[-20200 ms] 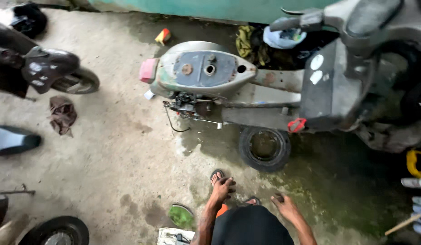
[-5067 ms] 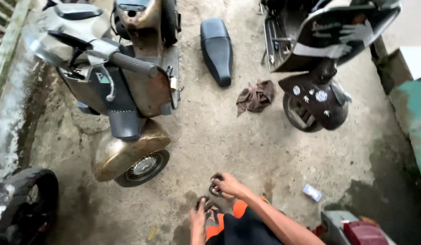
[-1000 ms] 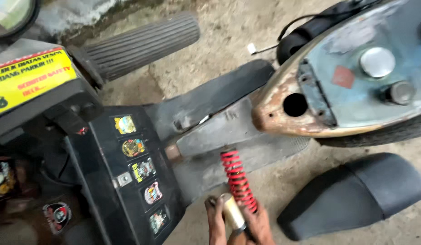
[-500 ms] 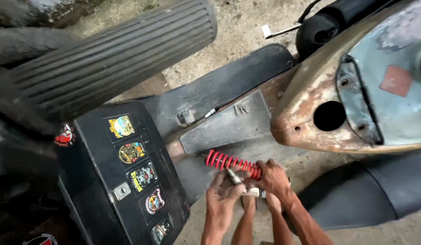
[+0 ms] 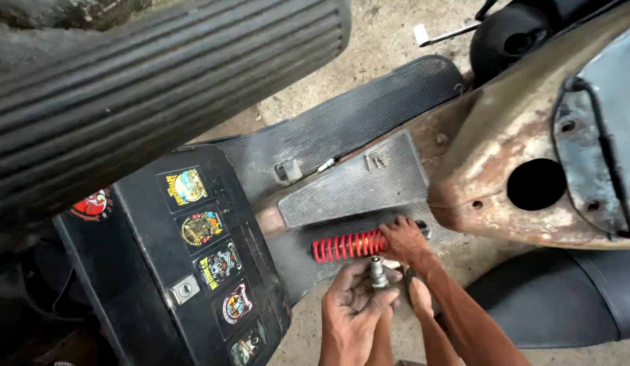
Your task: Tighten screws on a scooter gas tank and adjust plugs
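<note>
Red coil spring [image 5: 349,245] lies flat across the grey ribbed floorboard [image 5: 342,203] of a stripped scooter, its length running left to right, just below the raised centre mat [image 5: 359,181]. Right hand [image 5: 404,242] rests on the spring's right end, fingers [image 5: 396,225] curled over the coils and closed on them. Left hand [image 5: 353,303] sits just below the spring, fingers wrapped narrowly around a short metal shaft [image 5: 377,272] that stands upright out of the fist, its tip close to the coils; whether shaft and spring are joined cannot be told. Both hands are dark with grime.

Left of the floorboard stands a black panel [image 5: 172,271] carrying a column of coloured stickers [image 5: 219,263] and a small metal lock [image 5: 185,290]. Rusted tan bodywork [image 5: 491,163] with a round hole [image 5: 536,184] rises at right. A black seat [image 5: 566,305] lies on the concrete floor [image 5: 396,34] below it. A ribbed black tyre [image 5: 139,88] fills the upper left.
</note>
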